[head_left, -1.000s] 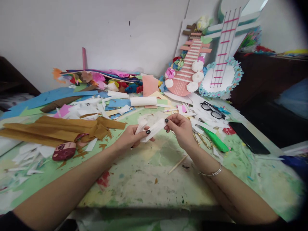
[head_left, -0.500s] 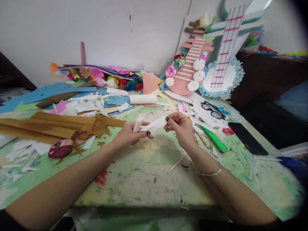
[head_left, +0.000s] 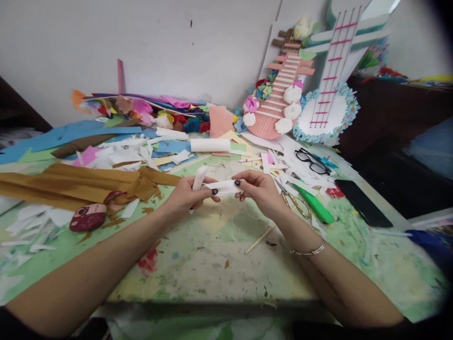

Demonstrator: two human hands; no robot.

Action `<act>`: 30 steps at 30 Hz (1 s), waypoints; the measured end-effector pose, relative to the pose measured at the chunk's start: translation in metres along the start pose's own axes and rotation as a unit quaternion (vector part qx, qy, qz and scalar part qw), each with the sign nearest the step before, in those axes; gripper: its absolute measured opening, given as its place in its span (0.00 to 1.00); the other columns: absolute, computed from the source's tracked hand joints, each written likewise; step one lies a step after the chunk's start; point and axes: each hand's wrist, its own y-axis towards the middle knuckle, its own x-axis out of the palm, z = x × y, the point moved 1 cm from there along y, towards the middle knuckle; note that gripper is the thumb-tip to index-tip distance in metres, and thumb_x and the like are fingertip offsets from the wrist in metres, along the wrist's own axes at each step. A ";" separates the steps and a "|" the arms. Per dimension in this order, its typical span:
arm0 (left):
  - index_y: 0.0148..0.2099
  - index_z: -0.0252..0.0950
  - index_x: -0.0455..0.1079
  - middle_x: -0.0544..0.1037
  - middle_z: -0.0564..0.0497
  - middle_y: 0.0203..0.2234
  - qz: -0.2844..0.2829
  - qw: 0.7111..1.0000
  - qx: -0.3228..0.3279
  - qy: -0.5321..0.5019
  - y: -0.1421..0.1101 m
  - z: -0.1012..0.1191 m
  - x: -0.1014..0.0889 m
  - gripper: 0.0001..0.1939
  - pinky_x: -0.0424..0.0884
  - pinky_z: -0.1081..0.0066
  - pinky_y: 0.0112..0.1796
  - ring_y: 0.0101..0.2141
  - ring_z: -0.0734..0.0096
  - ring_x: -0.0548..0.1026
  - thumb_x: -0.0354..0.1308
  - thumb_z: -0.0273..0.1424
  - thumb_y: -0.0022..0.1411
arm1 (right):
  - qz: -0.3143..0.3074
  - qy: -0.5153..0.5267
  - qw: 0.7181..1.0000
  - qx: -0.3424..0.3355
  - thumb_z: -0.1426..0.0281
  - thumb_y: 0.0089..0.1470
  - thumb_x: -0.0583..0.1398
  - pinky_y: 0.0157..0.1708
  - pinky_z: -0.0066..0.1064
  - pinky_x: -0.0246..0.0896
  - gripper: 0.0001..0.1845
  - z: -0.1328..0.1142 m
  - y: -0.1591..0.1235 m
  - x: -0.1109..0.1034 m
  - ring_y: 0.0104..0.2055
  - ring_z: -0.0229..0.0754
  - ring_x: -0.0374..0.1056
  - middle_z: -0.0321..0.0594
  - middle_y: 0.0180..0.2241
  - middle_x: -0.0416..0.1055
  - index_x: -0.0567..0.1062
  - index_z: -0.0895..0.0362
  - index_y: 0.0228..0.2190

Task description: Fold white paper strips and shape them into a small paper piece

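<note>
A white paper strip (head_left: pixel 226 188) stretches between my two hands above the middle of the table. My left hand (head_left: pixel 191 193) is closed on its left part, thumb on top, and a loose piece of the strip sticks up behind the thumb. At the other end, my right hand (head_left: pixel 255 189) pinches the strip between thumb and fingers. Gold-handled scissors (head_left: pixel 300 204) lie just right of my right hand, partly over white scraps. A thin wooden stick (head_left: pixel 260 240) rests on the table below that hand.
Brown crepe paper (head_left: pixel 71 184) and a dark red case (head_left: pixel 88 217) lie at left. To the right are a green tube (head_left: pixel 314 204), glasses (head_left: pixel 313 161) and a black phone (head_left: pixel 363 203). A white paper roll (head_left: pixel 210 145) and two paper instruments (head_left: pixel 274 111) are at the back.
My right hand has moved slightly left and down, closer to my left hand. The strip between them now lies flatter and more level.
</note>
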 end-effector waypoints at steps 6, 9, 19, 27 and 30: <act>0.53 0.32 0.69 0.79 0.49 0.23 -0.018 0.999 0.028 -0.024 0.000 0.001 -0.003 0.28 0.45 0.78 0.16 0.13 0.87 0.51 0.67 0.36 0.49 | 0.011 0.002 1.000 -0.005 0.67 0.42 0.68 0.22 0.25 0.67 0.13 0.002 0.002 -0.003 0.22 0.32 0.70 0.35 0.25 0.74 0.76 0.59 0.32; 0.52 0.32 0.70 0.78 0.48 0.23 -0.017 0.999 0.043 -0.025 0.000 0.002 -0.003 0.28 0.46 0.78 0.16 0.13 0.87 0.50 0.66 0.39 0.50 | 0.020 -0.012 1.000 -0.013 0.68 0.42 0.68 0.23 0.27 0.67 0.12 0.001 0.002 -0.002 0.22 0.33 0.70 0.34 0.23 0.73 0.76 0.59 0.31; 0.44 0.30 0.75 0.66 0.58 0.13 0.086 0.988 0.062 0.109 0.002 0.000 -0.004 0.21 0.46 0.79 0.16 0.14 0.85 0.53 0.65 0.40 0.52 | 0.016 -0.042 0.998 -0.041 0.66 0.42 0.67 0.24 0.27 0.68 0.11 0.000 0.002 0.001 0.23 0.34 0.70 0.34 0.22 0.73 0.75 0.59 0.28; 0.38 0.31 0.76 0.73 0.54 0.17 0.076 0.994 0.055 0.052 0.003 -0.001 -0.006 0.18 0.46 0.79 0.15 0.13 0.86 0.53 0.68 0.38 0.48 | 0.013 -0.032 0.998 -0.057 0.74 0.43 0.63 0.26 0.27 0.67 0.05 0.001 0.003 -0.002 0.24 0.34 0.70 0.34 0.22 0.73 0.76 0.58 0.28; 0.40 0.30 0.75 0.78 0.48 0.21 0.046 0.998 0.040 0.013 0.003 0.001 -0.007 0.20 0.45 0.78 0.15 0.12 0.87 0.51 0.68 0.36 0.47 | 0.012 -0.023 0.997 -0.070 0.76 0.42 0.62 0.28 0.27 0.66 0.06 0.001 0.004 -0.005 0.25 0.34 0.70 0.35 0.23 0.74 0.78 0.58 0.27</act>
